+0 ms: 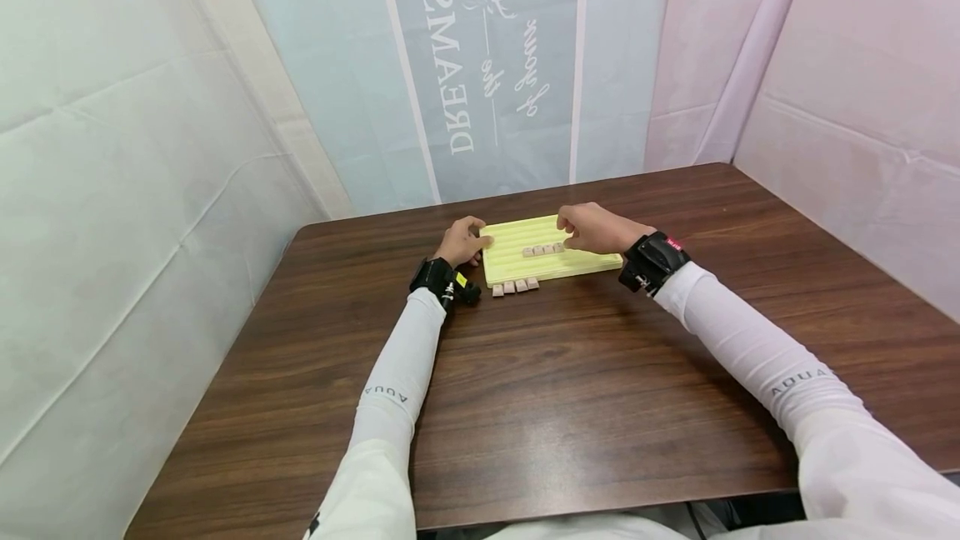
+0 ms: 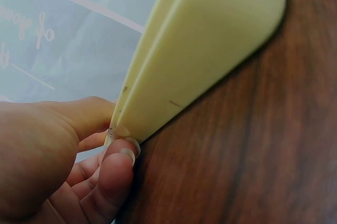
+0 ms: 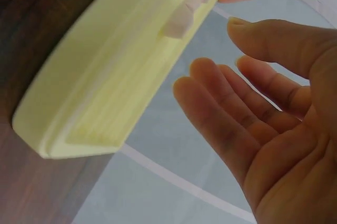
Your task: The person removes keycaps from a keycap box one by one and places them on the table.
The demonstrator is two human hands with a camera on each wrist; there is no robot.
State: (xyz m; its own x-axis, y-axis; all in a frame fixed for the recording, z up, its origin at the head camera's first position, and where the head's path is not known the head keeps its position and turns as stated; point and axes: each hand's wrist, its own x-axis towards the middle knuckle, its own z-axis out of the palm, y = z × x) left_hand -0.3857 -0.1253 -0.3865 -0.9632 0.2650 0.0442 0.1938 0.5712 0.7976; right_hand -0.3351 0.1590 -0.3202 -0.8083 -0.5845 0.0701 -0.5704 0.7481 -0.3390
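A yellow ridged tray (image 1: 525, 233) lies on the table toward the back. My left hand (image 1: 459, 242) grips its left end, the thumb over the edge; in the left wrist view the fingertips (image 2: 117, 174) are at the tray's corner. A row of several small pale keycap-like blocks (image 1: 543, 249) stands in a middle groove. Over the right end of that row, my right hand (image 1: 596, 227) hovers with fingers loosely bent and apart, nothing between them in the right wrist view. More pale blocks (image 1: 515, 287) line the tray's front edge on the table, near its left corner.
The dark wood-grain table (image 1: 570, 407) extends in front of the tray and to both sides. A hanging cloth with printed lettering (image 1: 480, 65) stands behind the table, and white sheets (image 1: 135, 190) hang at the sides. Both wrists carry black strapped cameras (image 1: 654, 261).
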